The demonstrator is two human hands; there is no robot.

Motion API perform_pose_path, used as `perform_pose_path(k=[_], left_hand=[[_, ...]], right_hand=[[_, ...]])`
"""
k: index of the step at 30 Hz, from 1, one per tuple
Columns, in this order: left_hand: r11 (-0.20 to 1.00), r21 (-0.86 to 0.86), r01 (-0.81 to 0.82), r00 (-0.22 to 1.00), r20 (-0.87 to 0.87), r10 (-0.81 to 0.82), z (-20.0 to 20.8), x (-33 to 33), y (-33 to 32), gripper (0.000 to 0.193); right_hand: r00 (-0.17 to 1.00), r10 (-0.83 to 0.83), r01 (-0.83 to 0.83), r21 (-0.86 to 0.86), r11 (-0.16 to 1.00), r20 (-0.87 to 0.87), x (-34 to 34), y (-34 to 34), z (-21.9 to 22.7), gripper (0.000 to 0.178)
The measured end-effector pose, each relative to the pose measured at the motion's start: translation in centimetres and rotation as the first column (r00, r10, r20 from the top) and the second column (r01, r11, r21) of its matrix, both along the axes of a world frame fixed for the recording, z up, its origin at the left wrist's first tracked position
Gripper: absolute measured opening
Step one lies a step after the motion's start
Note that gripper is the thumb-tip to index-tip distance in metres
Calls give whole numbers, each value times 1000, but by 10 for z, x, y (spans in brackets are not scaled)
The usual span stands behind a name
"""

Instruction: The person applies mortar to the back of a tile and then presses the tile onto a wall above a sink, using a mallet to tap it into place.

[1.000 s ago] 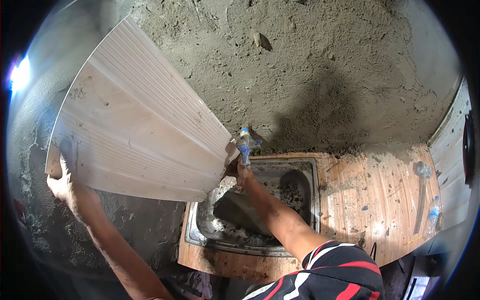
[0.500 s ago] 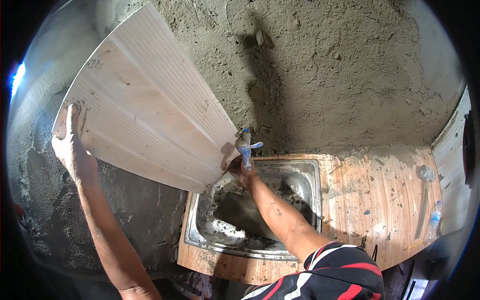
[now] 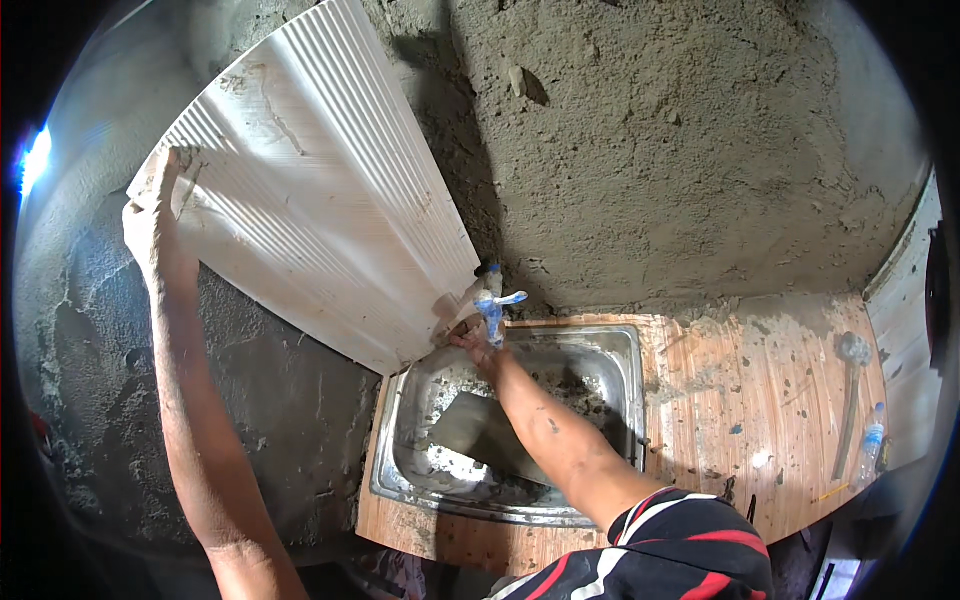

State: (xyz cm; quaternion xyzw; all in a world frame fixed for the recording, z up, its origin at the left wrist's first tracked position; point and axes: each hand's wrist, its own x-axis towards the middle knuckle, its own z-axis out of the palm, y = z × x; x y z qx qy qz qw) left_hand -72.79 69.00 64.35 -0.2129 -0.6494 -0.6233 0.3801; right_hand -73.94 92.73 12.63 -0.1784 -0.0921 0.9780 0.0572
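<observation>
Swung higher on its left side since the earlier frame, the pale ribbed panel (image 3: 310,180) now slants more steeply before the rough plastered wall (image 3: 640,180), its upper left edge gripped by the left hand (image 3: 155,215) and its lower right corner by the right hand (image 3: 478,345). Close against that corner stands a plastic-wrapped tap (image 3: 490,308), partly in the right hand's way, above a mud-splashed steel sink (image 3: 638,385) holding a flat grey slab (image 3: 475,430). Across the wood-grain table (image 3: 720,400), well apart, lie a mallet (image 3: 852,350) and, near it, a clear plastic bottle (image 3: 870,455).
</observation>
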Motion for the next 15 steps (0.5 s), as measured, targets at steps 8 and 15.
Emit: perform_pose_path(k=[8,15], left_hand=[[956,102,-276,961,63,271,12,-40,4,68],[949,225,-219,976,66,209,16,-51,20,68]], right_hand=[[976,213,-217,92,972,51,40,23,63,49],[996,60,-62,33,998,68,37,26,75,40]])
